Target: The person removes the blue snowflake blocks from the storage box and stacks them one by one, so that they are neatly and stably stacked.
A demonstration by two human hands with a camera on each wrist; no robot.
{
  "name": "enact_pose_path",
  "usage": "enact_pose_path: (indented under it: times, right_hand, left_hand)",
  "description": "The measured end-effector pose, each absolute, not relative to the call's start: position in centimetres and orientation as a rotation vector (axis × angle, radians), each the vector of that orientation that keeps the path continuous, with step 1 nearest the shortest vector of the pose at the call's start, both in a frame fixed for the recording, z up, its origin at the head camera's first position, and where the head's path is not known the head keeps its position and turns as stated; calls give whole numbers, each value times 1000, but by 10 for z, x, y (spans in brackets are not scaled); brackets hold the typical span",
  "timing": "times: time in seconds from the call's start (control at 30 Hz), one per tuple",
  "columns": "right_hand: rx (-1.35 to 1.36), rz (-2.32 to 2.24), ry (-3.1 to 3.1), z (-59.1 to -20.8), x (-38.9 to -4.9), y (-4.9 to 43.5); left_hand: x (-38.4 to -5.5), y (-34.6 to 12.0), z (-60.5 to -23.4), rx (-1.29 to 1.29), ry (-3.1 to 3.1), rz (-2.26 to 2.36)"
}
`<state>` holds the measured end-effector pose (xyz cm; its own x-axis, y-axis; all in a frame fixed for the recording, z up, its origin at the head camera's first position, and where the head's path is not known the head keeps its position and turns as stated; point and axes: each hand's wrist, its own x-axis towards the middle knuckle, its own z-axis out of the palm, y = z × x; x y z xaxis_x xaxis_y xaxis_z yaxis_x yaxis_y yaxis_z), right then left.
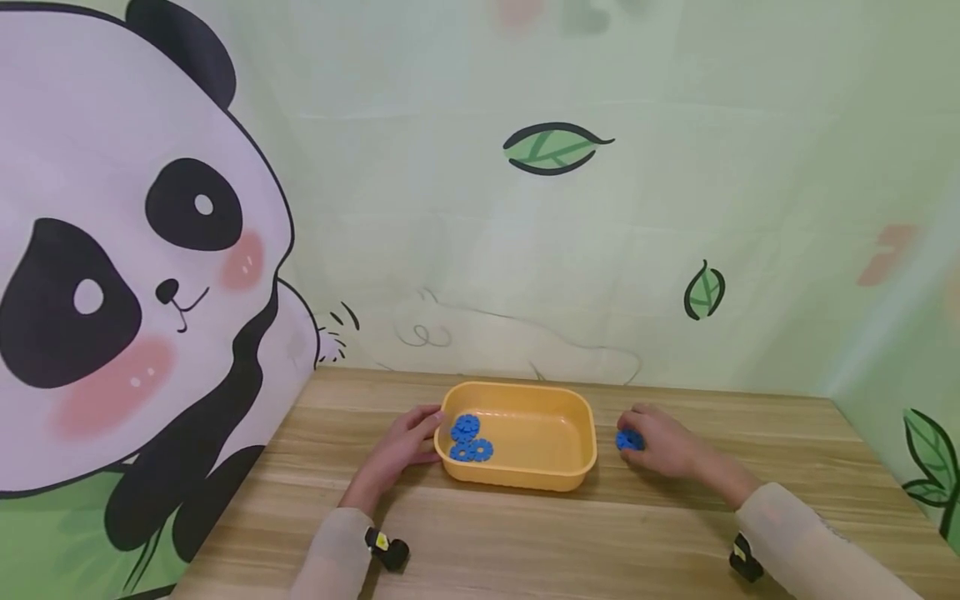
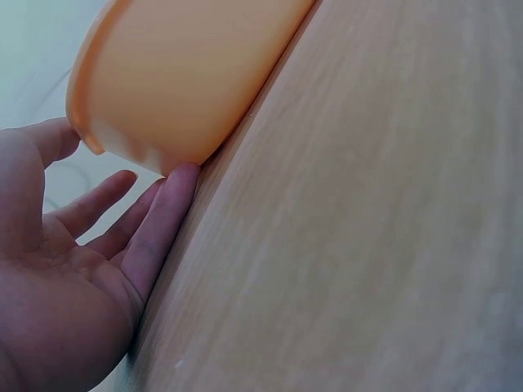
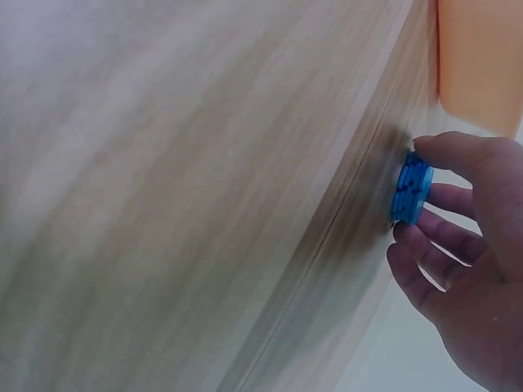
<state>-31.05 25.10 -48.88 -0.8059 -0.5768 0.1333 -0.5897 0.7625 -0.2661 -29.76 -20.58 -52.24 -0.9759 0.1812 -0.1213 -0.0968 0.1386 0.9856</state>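
A yellow plastic tray [image 1: 517, 479] stands on the table, with several blue notched discs [image 1: 480, 450] lying inside at its left end. My left hand [image 1: 405, 442] is at the tray's left side. In the left wrist view its fingers [image 2: 167, 216] are nearly straight and touch the tray's lower wall, while the thumb meets the rim. To the right of the tray, my right hand [image 1: 663, 442] pinches a small stack of blue notched discs [image 3: 413, 189] between thumb and fingers. The stack is at the table surface; whether it touches is hard to tell.
The wooden table [image 1: 480, 542] ends at the back against a pale green cloth [image 1: 420, 208] printed with leaves and a large panda [image 1: 150, 250]. A narrow strip of table lies behind the tray.
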Motion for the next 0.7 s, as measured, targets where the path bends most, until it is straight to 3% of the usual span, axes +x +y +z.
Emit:
enact_pose_path:
  times: [0.7]
  right_hand:
    - [957, 431, -2942, -485, -312, 249]
  left_hand:
    - [-297, -205, -521, 77, 2198, 1949]
